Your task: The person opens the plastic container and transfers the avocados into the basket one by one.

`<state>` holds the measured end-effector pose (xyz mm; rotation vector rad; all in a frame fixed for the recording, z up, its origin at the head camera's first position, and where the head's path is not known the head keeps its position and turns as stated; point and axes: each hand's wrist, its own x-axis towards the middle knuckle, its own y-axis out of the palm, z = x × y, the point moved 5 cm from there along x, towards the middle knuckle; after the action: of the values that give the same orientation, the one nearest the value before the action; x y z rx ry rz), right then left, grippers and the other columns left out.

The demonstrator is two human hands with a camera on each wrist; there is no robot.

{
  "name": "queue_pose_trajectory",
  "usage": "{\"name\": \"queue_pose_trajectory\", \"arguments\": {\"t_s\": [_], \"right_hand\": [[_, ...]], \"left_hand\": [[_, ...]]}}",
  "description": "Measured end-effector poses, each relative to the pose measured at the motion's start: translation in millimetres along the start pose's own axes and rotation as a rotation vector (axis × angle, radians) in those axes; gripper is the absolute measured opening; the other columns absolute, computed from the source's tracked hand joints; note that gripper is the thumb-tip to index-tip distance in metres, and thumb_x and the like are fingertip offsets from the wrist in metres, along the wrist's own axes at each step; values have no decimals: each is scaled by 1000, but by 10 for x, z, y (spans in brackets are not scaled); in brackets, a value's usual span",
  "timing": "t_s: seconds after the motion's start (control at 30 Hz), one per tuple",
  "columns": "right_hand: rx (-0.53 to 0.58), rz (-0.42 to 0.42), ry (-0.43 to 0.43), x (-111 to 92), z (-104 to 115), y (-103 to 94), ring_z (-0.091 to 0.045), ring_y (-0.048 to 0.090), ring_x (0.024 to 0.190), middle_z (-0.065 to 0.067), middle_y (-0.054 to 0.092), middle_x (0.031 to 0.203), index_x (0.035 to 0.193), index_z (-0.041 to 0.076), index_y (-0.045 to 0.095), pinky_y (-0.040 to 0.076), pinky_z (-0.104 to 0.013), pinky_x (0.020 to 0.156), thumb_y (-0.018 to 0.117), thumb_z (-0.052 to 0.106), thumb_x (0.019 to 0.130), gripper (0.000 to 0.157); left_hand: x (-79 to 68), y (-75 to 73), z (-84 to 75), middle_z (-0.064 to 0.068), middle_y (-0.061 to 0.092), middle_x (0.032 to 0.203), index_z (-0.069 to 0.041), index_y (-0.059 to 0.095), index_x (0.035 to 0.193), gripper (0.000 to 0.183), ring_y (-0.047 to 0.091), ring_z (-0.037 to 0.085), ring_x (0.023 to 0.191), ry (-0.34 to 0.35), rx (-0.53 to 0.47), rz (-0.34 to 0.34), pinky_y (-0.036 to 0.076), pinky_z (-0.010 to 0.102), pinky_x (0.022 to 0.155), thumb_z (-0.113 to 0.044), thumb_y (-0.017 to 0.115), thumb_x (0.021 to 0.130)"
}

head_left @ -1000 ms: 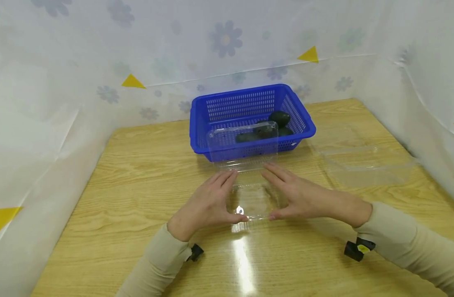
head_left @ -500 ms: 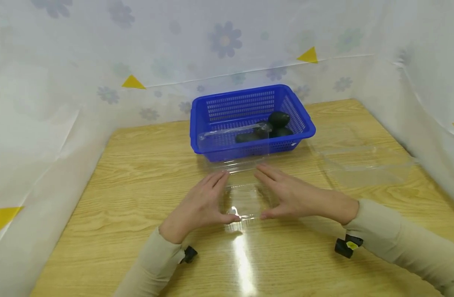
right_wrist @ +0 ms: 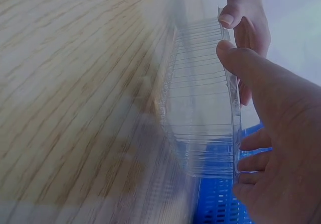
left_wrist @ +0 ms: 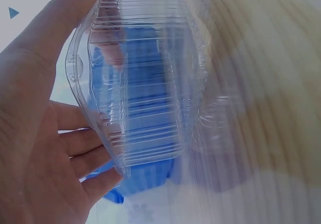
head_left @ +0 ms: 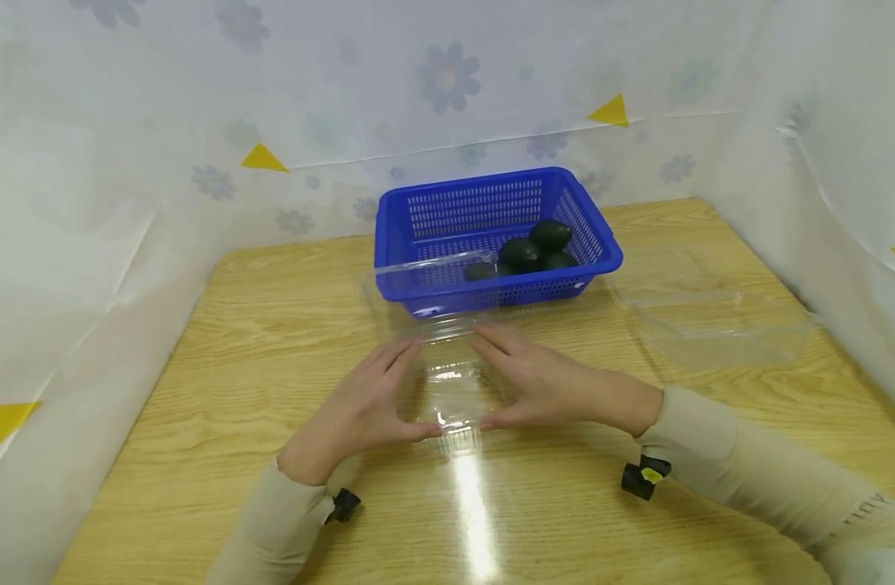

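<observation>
A clear plastic clamshell container [head_left: 453, 398] sits on the wooden table in front of me, its lid [head_left: 432, 327] raised on the far side. My left hand [head_left: 362, 406] holds its left side, thumb on the near rim and fingers toward the hinge. On the opposite side my right hand [head_left: 542, 382] grips the rim the same way. In the left wrist view the ribbed wall of the container [left_wrist: 145, 93] shows beside the fingers. The right wrist view shows both thumbs along the rim of the container [right_wrist: 200, 93]. Nothing is visible inside it.
Behind the lid stands a blue plastic basket [head_left: 476, 180] with several dark green avocados [head_left: 551, 236] at its right end. Another clear plastic container [head_left: 725, 333] lies open on the table's right side. White flowered sheeting [head_left: 330, 97] walls the table at the back and sides.
Both hands have slid the container leftward along the table, its raised lid moving with it. More of the avocados now show past the lid. The basket and the other container have stayed put.
</observation>
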<state>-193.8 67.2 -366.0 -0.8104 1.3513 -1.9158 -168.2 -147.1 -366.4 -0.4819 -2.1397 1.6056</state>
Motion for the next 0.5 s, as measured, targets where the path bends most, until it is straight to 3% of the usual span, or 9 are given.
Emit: {"name": "queue_pose_trajectory", "arguments": {"t_s": [0.2, 0.5], "right_hand": [[8, 41, 12, 156, 77, 64, -36, 25, 150, -19, 20, 163, 155, 0, 27, 28, -48, 122, 70, 66, 79, 109], [6, 56, -19, 405, 207, 133, -35, 24, 151, -20, 19, 164, 157, 2, 23, 26, -46, 123, 67, 69, 80, 110]], "left_hand": [[-130, -65, 116, 15, 38, 157, -4, 30, 155, 117, 36, 32, 145, -48, -31, 5, 33, 46, 120, -68, 77, 70], [-318, -148, 284, 18, 37, 156, -1, 28, 155, 118, 37, 35, 144, -56, -9, -29, 36, 50, 118, -67, 78, 70]]}}
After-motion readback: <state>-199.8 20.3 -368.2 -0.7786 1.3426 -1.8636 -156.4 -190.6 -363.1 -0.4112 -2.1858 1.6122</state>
